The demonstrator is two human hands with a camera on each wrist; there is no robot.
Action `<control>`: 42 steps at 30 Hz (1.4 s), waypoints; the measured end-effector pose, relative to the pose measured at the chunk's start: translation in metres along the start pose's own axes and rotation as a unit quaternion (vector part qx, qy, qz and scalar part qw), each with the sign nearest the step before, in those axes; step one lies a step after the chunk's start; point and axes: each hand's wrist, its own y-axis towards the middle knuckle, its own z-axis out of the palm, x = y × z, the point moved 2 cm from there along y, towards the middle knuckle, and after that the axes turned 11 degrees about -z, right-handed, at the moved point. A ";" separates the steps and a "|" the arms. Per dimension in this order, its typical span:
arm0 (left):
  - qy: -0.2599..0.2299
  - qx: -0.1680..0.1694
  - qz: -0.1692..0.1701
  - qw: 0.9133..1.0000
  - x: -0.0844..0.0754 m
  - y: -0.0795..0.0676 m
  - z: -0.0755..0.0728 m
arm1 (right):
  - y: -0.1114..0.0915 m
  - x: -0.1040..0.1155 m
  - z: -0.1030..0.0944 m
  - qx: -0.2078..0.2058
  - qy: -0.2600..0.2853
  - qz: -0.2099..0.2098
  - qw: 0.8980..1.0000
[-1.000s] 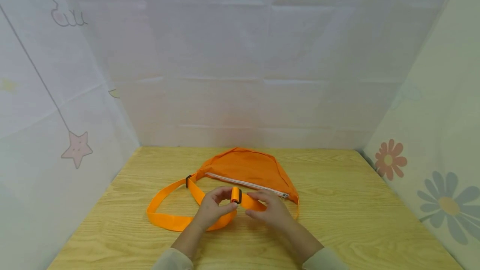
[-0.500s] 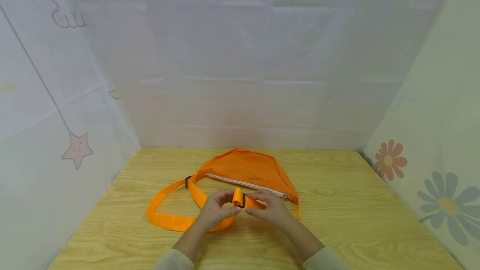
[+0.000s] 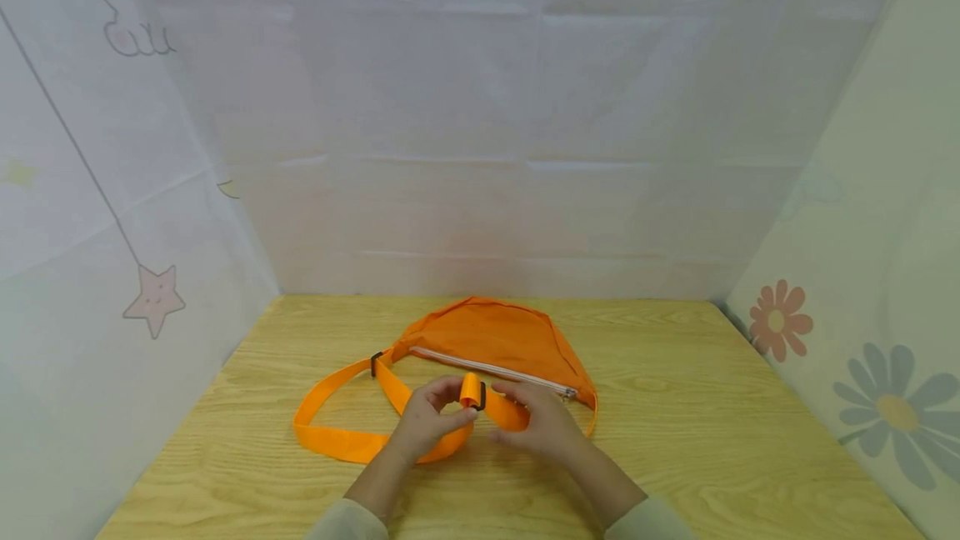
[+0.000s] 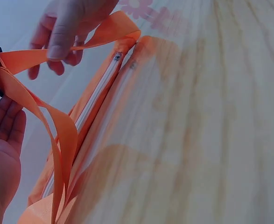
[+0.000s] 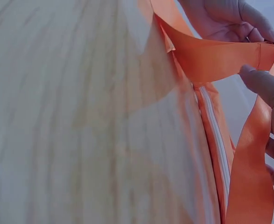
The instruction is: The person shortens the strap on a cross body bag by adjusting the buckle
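An orange waist bag (image 3: 491,332) lies on the table, its white zipper (image 3: 487,367) facing me. Its strap (image 3: 341,443) loops out to the left and comes back between both hands. My left hand (image 3: 425,423) pinches a folded loop of the strap beside a black slide buckle (image 3: 482,395), raised over the table. To the right of the buckle, my right hand (image 3: 547,423) has its thumb and fingers spread around the strap. In the left wrist view, the fingers of the right hand (image 4: 69,25) hang loosely below the strap.
Another black slide buckle (image 3: 377,363) sits on the strap near the bag's left end. The wooden table (image 3: 712,440) is enclosed by pale cloth walls (image 3: 480,148) printed with flowers and a star.
My right thumb and fingers have spread apart, loosening around the strap. The buckle and folded loop tipped slightly right, then came back left. The bag stays in place.
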 end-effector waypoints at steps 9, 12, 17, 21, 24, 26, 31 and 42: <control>-0.005 -0.004 0.004 1.000 -0.001 -0.001 -0.004 | -0.003 -0.004 -0.002 -0.040 -0.024 -0.001 0.999; -0.005 -0.002 0.004 1.000 -0.002 -0.001 -0.004 | -0.004 -0.005 -0.002 -0.039 0.006 0.015 0.999; 0.007 0.002 0.003 1.000 0.000 0.000 -0.001 | -0.003 -0.003 -0.002 -0.038 0.063 0.031 0.997; 0.020 0.008 0.002 1.000 0.002 0.001 0.003 | 0.000 0.001 -0.002 -0.029 0.075 0.028 0.996; 0.021 0.012 0.001 1.000 0.003 0.002 0.005 | 0.001 0.003 -0.002 -0.021 0.071 0.029 0.997; 0.015 0.011 -0.004 1.000 0.003 0.002 0.006 | 0.002 0.004 -0.002 -0.019 0.065 0.031 0.997; 0.008 -0.001 -0.030 1.000 0.002 0.002 0.005 | 0.001 0.004 -0.003 -0.011 0.043 0.032 0.999; 0.002 -0.005 -0.006 1.000 0.001 0.002 0.001 | -0.007 -0.006 -0.004 -0.006 -0.084 0.012 0.996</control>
